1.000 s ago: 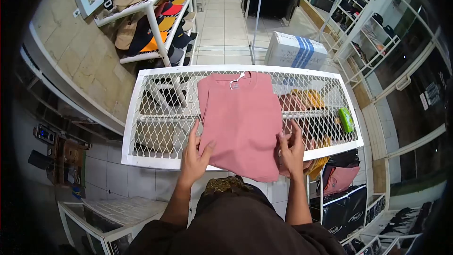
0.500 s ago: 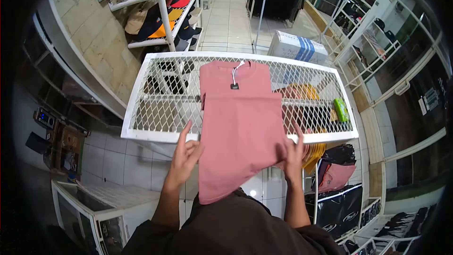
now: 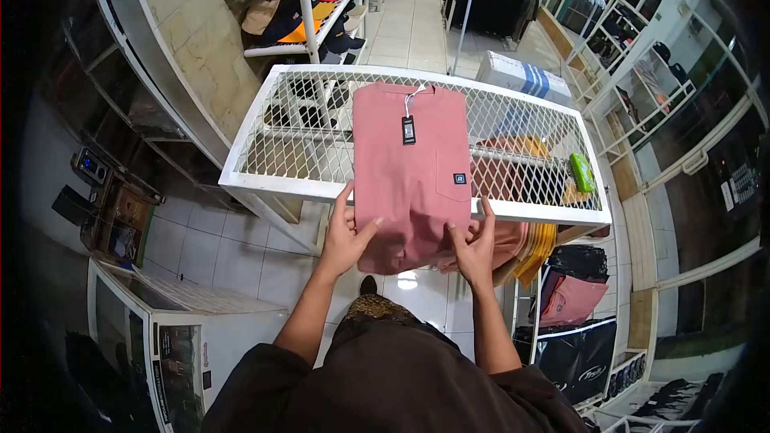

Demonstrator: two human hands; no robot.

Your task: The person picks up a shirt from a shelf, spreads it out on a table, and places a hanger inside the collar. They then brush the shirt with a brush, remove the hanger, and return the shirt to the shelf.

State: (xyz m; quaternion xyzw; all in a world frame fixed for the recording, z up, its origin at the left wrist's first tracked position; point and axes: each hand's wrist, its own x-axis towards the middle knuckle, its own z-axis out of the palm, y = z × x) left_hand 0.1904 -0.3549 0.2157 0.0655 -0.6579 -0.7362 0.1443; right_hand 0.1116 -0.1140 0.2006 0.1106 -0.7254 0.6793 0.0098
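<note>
head view: one folded pink shirt (image 3: pixel 401 184) lies on one white mesh table (image 3: pixel 281 184), its lower end over the near edge. one black tag (image 3: pixel 409 131) and one small dark patch (image 3: pixel 459 179) show on it. two hands hold its lower sides, the left hand (image 3: pixel 346 240) and right hand (image 3: pixel 473 244) each with thumb and fingers apart. one green packet (image 3: pixel 581 173) sits at the table's right end.

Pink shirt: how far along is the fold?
Looks done: pink shirt is in a narrow shape, front up, hang tag and pocket showing.
In hand: left hand and right hand are at its lower sides.
Remaining, probably: smoothing the rumpled lower end, which extends past the mesh table's near rim.
</note>
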